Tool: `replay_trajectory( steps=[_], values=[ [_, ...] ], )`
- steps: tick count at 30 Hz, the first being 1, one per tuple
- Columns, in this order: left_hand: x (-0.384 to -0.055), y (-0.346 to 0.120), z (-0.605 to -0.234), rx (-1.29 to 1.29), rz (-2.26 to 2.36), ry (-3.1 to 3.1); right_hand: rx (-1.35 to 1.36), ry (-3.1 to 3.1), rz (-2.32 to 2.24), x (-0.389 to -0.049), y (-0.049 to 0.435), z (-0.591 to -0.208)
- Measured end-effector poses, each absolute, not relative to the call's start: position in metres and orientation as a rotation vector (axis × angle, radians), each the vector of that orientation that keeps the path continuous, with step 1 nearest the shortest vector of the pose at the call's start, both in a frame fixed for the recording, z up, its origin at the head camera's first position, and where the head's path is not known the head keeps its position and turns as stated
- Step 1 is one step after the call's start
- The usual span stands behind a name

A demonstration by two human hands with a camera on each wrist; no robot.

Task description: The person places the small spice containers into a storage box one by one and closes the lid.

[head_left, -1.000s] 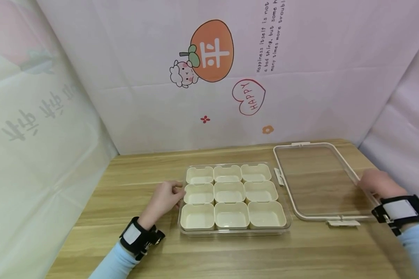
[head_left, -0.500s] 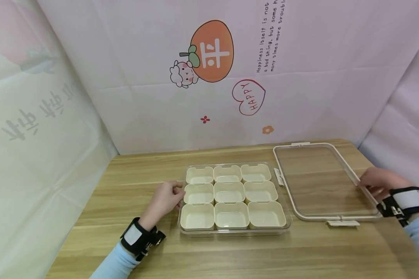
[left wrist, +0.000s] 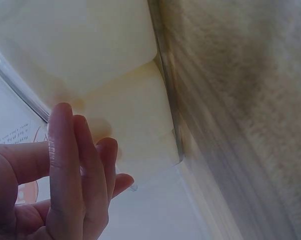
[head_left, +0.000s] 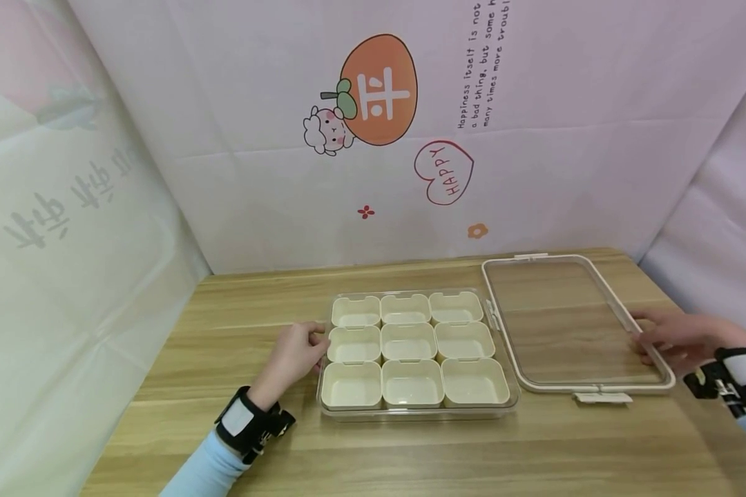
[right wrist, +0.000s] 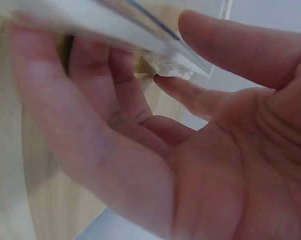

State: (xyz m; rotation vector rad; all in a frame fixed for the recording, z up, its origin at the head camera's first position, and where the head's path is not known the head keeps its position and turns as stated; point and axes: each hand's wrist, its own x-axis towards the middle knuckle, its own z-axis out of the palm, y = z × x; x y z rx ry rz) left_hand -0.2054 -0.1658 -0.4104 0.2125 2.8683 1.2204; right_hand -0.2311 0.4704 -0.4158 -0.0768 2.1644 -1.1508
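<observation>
A clear plastic storage box (head_left: 418, 414) stands on the table, holding several cream-coloured small bins set in rows; the bins I can see into contain nothing. At its left side my left hand (head_left: 295, 352) rests extended fingers against the wall, also seen in the left wrist view with the fingertips (left wrist: 63, 110) at the clear side. To the right lies a transparent lid with a white frame (head_left: 514, 345) and clips. My right hand (head_left: 690, 338) holds the lid's right edge, thumb above; in the right wrist view the fingers (right wrist: 90, 65) reach under the rim.
The wood-grain table (head_left: 236, 304) backs onto a printed pale cloth (head_left: 255, 186), with more cloth hanging at both sides. The lid lies close beside the box's right side. Black straps with cameras (head_left: 251, 424) sit on both wrists.
My right hand has turned, its fingers now lower and under the lid's right edge. The lid has shifted slightly left, closer to the box. The left hand and box have stayed put.
</observation>
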Motion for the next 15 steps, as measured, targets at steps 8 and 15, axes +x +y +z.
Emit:
replay_trajectory(
  steps=[8, 15],
  values=[
    [-0.2048, -0.166, -0.4104, 0.213, 1.215, 2.871, -0.057, 2.126, -1.181, -0.23, 0.4748, -0.4226],
    [-0.205, -0.1658, -0.4107, 0.218, 1.203, 2.874, 0.113, 2.076, -1.202, -0.2253, 0.473, -0.421]
  ],
)
